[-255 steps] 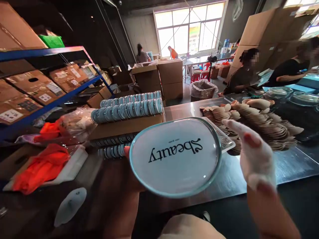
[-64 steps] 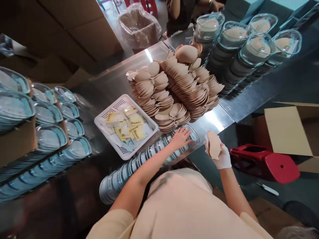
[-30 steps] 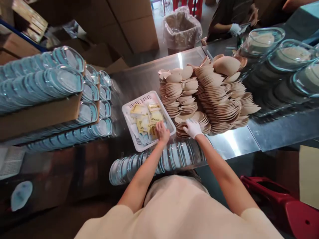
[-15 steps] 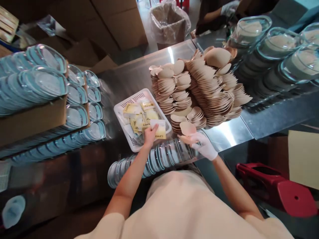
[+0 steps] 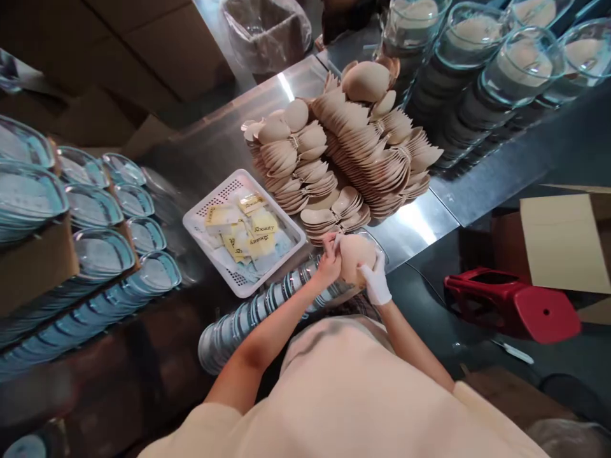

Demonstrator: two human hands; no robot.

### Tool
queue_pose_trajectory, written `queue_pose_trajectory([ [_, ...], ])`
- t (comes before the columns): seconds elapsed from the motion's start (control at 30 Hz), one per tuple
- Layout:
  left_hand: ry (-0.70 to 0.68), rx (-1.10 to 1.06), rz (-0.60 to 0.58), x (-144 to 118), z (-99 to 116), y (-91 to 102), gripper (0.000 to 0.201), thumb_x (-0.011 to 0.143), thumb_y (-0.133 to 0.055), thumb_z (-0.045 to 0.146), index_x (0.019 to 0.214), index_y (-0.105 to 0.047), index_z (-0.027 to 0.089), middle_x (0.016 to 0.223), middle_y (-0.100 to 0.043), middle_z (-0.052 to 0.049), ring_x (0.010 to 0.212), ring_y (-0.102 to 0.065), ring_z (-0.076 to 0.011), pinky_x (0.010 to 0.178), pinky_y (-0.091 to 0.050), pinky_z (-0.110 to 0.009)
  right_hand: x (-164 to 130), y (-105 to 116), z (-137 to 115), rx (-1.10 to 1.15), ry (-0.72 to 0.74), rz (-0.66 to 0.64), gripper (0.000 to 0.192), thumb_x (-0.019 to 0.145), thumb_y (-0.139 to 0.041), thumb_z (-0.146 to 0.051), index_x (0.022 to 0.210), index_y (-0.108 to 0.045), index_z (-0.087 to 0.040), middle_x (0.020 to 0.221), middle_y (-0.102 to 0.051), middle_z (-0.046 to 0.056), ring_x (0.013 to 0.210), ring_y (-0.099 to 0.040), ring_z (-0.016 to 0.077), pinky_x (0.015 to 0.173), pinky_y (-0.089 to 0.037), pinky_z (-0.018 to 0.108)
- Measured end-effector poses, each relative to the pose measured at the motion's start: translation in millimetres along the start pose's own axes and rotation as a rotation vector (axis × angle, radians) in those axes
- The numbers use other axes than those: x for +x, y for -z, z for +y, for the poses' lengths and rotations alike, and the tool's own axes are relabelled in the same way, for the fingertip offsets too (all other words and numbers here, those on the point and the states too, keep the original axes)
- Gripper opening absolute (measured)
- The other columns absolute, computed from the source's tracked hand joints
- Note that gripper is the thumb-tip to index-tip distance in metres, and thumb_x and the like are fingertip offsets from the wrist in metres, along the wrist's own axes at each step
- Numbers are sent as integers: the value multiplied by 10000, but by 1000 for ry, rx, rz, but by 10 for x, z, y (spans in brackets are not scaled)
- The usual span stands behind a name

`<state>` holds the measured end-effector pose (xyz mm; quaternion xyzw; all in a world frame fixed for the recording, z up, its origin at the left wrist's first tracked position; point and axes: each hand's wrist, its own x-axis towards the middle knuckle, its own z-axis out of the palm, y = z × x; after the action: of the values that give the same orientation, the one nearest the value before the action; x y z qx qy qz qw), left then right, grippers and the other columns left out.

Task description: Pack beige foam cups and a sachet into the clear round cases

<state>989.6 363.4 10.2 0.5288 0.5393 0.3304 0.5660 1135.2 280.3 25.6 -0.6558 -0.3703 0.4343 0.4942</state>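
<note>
My right hand [image 5: 377,280], in a white glove, grips a beige moulded bra cup [image 5: 356,254] with the thumb over its face. My bare left hand [image 5: 328,262] is closed at the cup's left edge, fingertips pinched there; any small item between them cannot be made out. Just beyond the hands lie stacked beige bra cups [image 5: 329,219], and larger nested piles of bra cups [image 5: 367,146] stand behind. To the left, a white plastic basket [image 5: 191,219] holds several yellow-and-white printed packets [image 5: 260,232]. Under my forearms runs a row of nested clear plastic containers [image 5: 258,315].
Stacked clear containers [image 5: 102,251] with cardboard between them stand at the left. More clear containers [image 5: 520,67] holding beige cups fill the far right of the metal table [image 5: 429,219]. A lined bin [image 5: 267,35] stands beyond; a red stool [image 5: 515,305] lies right.
My left hand has left the basket and moved right to the bra cup. My right hand has turned the cup face up nearer my body. The view has shifted right.
</note>
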Motion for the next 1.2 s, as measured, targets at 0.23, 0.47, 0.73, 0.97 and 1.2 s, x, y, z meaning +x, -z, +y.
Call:
queue_pose_trajectory([
  [0.23,-270,385,-179,-24,-31,63,592,1020,-466,651,1448,-561,254,1449,-616,-125,1457,-482,-314,1245,-362,-517,207,619,-29,22,-86,51,739,815,-656,-446,1487,-492,-185,1469,-607,153,1244,-650,312,1049,-569,489],
  [0.47,-504,807,-367,-181,-254,137,570,901,-713,451,1407,-604,211,1516,-532,-156,1488,-399,-344,1237,-363,-522,-185,835,31,-415,79,86,726,794,-698,-378,1478,-519,-215,1507,-592,121,1380,-572,297,1217,-438,492],
  [0.73,-438,878,-388,-158,-209,58,433,816,-778,383,1230,-739,259,1502,-493,-138,1409,-439,-370,1197,-364,-552,-241,572,-36,-639,255,76,564,859,-628,-305,1414,-553,-240,1365,-624,116,1266,-621,287,1121,-530,455],
  [0.97,-403,780,-424,-89,-253,101,371,770,-805,305,1124,-776,198,1563,-397,-170,1517,-328,-418,1291,-207,-622,34,-46,-117,-1016,283,-323,557,865,-532,-137,1405,-625,-236,1348,-665,118,1087,-644,262,923,-550,364],
  [1.2,-417,738,-438,-63,-232,132,257,797,-795,319,1031,-797,214,1617,-347,-152,1551,-303,-429,1259,-268,-650,268,-50,230,-1137,345,-109,565,828,-644,-263,1391,-645,-219,1631,-459,145,1500,-345,385,1181,-297,592],
])
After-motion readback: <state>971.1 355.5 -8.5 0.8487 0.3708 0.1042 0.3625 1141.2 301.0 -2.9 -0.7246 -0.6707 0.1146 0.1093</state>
